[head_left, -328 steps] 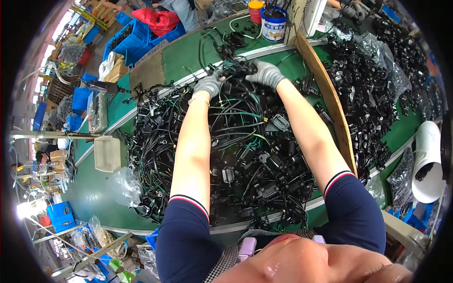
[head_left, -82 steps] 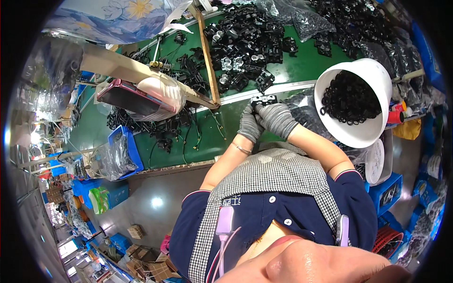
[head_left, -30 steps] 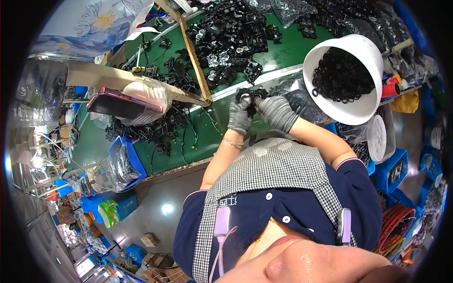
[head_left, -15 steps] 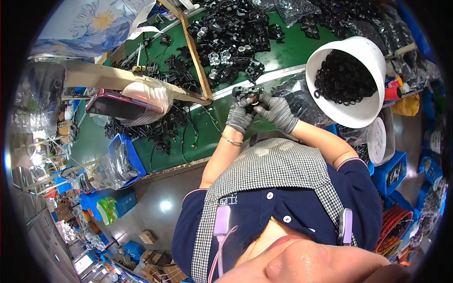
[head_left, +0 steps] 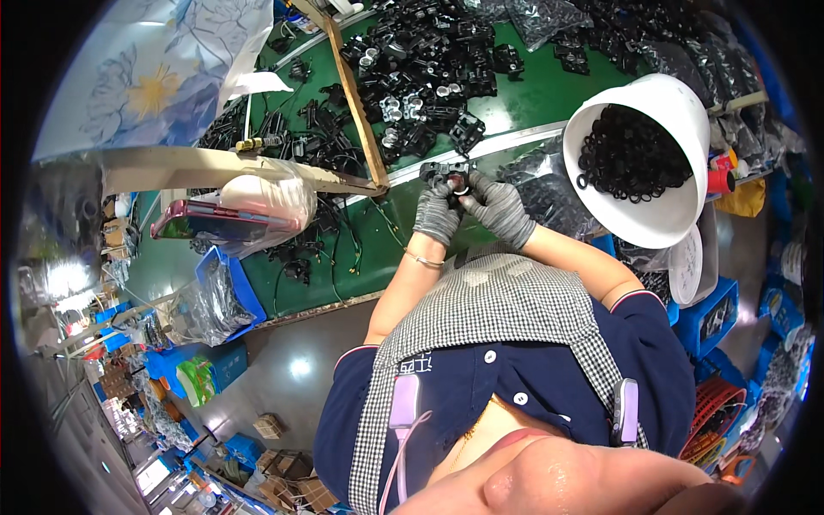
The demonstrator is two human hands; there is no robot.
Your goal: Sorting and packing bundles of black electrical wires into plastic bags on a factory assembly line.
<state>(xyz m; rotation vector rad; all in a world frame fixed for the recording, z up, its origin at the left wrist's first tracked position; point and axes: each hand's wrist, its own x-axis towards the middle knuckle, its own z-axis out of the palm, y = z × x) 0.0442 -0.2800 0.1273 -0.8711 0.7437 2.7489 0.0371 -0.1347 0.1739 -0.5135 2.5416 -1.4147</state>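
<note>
Over the near edge of the green table, my left hand [head_left: 438,211], in a grey glove with bare fingertips, is closed on a small black plastic part [head_left: 448,172] with a round opening. My right hand [head_left: 500,209], gloved alike, meets it from the other side, thumb and fingers pinched at the round opening. Whatever those right fingertips grip is too small to make out. A white bucket [head_left: 639,230] lies tipped to the right of my hands, with many black rubber rings [head_left: 633,154] inside. Beyond my hands spreads a heap of similar black parts [head_left: 421,69].
A wooden bar [head_left: 350,94] divides the green table [head_left: 532,90]. At the left, a phone [head_left: 227,219] rests on a plastic-wrapped holder by a beam [head_left: 206,163]. Black cables [head_left: 335,236] lie below it. A blue bin [head_left: 236,287] with plastic bags hangs at the table's front edge.
The black part is turned slightly so its round opening shows more. My right fingers have shifted a little at it. The whole view has tilted slightly.
</note>
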